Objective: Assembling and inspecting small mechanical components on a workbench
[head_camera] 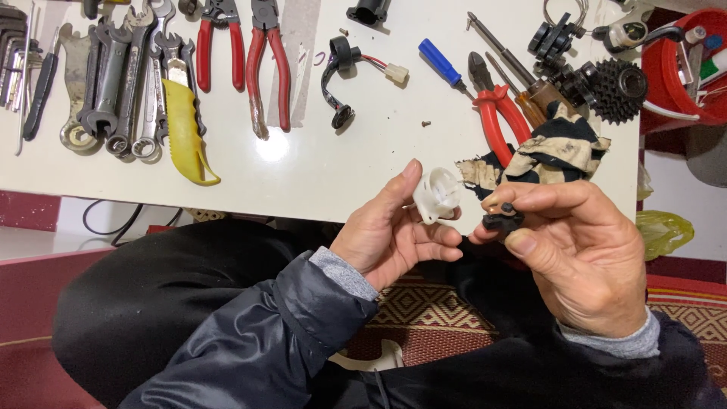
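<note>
Fingers and thumb of the left hand pinch a small white plastic housing, its ribbed open face turned up toward the camera, seemingly so its inside can be seen. Just to its right, fingertips of the right hand press together on a small black part, held close beside the white piece and nearly touching it; whether the two parts meet cannot be told. Both hands hang above the person's lap, just short of the near edge of a white table.

Beyond the right fingers lies a striped, grimy rag, with red-handled pliers, a blue-handled screwdriver and a black bicycle sprocket cluster farther off. Beyond the left fingers a black wired connector rests on the tabletop. Far to the left, away from both hands, wrenches, a yellow-handled tool and two more pairs of red-handled pliers lie in a row, handles toward the seated person, within reach.
</note>
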